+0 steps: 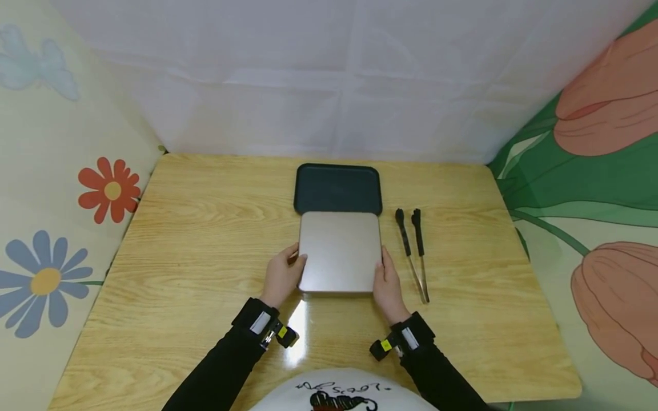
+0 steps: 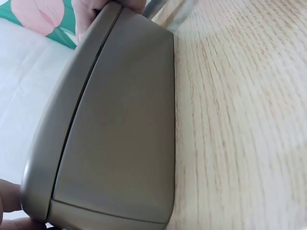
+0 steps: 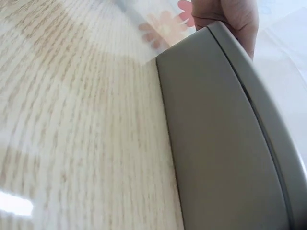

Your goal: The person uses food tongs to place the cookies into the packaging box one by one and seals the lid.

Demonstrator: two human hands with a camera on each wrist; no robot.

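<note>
A rectangular metal box point(image 1: 339, 254) with rounded corners and a satin champagne finish sits on the table. Its lid is down, and a thin dark seam runs along the box's front side point(image 2: 115, 120) below the lid. My left hand point(image 1: 281, 275) grips the left edge at the lid, thumb on the near part of the rim. On the opposite edge my right hand point(image 1: 389, 289) holds the lid side in the same way, its thumb along the rim. Fingers beneath the rim are partly hidden. The right wrist view shows the left hand point(image 3: 230, 19) at the far corner.
Directly behind the box lies a dark tray point(image 1: 337, 188), overlapped by the box in the head view. Tongs point(image 1: 418, 257) with black ends and metal arms lie to the right of my right hand. A white cloth point(image 1: 308, 85) hangs behind the wooden table point(image 1: 205, 228).
</note>
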